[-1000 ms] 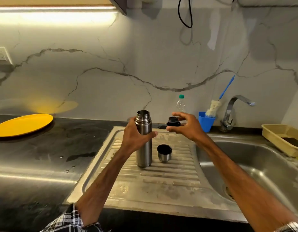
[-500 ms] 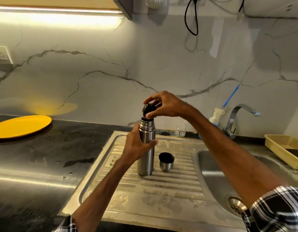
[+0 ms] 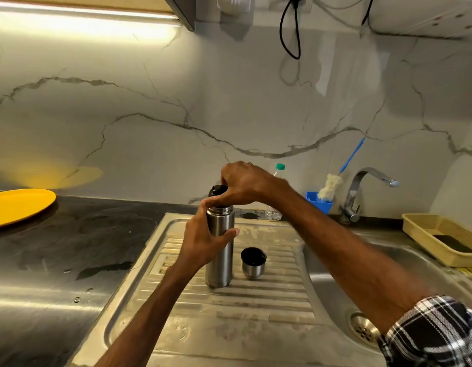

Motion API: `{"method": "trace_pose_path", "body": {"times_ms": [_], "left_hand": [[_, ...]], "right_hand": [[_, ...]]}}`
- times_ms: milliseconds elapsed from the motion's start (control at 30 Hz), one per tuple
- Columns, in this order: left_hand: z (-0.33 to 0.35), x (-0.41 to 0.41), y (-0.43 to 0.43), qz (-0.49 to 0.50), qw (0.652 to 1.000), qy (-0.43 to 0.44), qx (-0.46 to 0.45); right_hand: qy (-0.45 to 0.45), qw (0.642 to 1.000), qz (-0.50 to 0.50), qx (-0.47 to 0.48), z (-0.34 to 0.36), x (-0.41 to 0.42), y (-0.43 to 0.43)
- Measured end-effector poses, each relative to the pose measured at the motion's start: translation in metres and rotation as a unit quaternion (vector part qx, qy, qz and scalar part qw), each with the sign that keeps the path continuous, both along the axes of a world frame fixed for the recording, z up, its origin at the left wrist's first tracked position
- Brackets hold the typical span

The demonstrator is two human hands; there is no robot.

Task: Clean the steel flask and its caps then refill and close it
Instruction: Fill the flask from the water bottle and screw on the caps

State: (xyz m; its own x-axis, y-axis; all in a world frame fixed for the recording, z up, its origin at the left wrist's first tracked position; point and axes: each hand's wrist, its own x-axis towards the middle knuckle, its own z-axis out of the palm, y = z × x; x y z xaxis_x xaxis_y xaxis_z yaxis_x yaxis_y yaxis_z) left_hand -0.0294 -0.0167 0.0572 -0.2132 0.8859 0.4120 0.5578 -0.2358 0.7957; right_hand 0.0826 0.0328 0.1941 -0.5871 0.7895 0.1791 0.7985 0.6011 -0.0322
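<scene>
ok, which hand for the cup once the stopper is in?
Right, likely. The cup stands just right of the flask. The right hand pinches the stopper above it; the left hand grips the flask body and is needed to steady it.

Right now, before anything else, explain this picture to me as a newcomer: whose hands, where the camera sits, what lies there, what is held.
There is no machine here: these are a person's two bare hands, filmed by one wide camera worn on the head, looking forward and down. The left hand grips the flask, which stands upright on the drainboard. The right hand holds the black stopper at the flask's mouth. Beside the flask stands its steel cap, open side up. Farther off: a yellow plate on the left, and a tap, a blue cup with a brush and a tray on the right.
</scene>
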Motion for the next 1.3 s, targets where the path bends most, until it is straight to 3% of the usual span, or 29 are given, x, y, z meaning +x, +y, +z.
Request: {"method": "trace_pose_path", "body": {"times_ms": [133,300,433,600,700,767,833,933,1100,1300], "left_hand": [[-0.002,-0.002,0.001,-0.004,1.000,-0.003,0.000],[-0.002,0.001,0.001,0.000,1.000,-0.012,-0.005],[-0.003,0.000,0.000,0.001,1.000,-0.003,0.001],[-0.002,0.000,0.000,-0.006,1.000,-0.004,0.001],[-0.002,-0.002,0.000,-0.007,1.000,0.005,0.002],[0.000,-0.005,0.001,-0.020,1.000,0.012,0.002],[0.003,-0.005,0.002,-0.038,0.999,0.025,-0.002],[0.005,0.002,0.001,-0.053,0.998,0.044,-0.015],[0.002,0.005,0.007,-0.068,0.995,0.071,0.014],[0.001,0.004,0.011,-0.081,0.993,0.083,0.028]], "right_hand": [[0.059,0.989,0.085,-0.102,0.008,-0.001,0.006],[0.024,0.997,-0.007,0.079,-0.001,-0.010,0.007],[0.040,0.992,0.072,-0.093,0.007,-0.005,0.006],[0.023,0.996,-0.005,0.088,-0.006,-0.007,0.003],[0.057,0.996,0.051,-0.040,-0.005,0.000,0.003],[0.091,0.989,0.088,-0.076,-0.007,0.003,0.003],[0.116,0.992,0.056,-0.017,-0.014,0.003,0.005],[0.083,0.994,-0.006,0.066,-0.018,0.003,0.008],[0.073,0.988,0.071,-0.119,0.001,0.028,0.006],[0.129,0.981,0.111,-0.096,-0.002,0.048,0.005]]}}
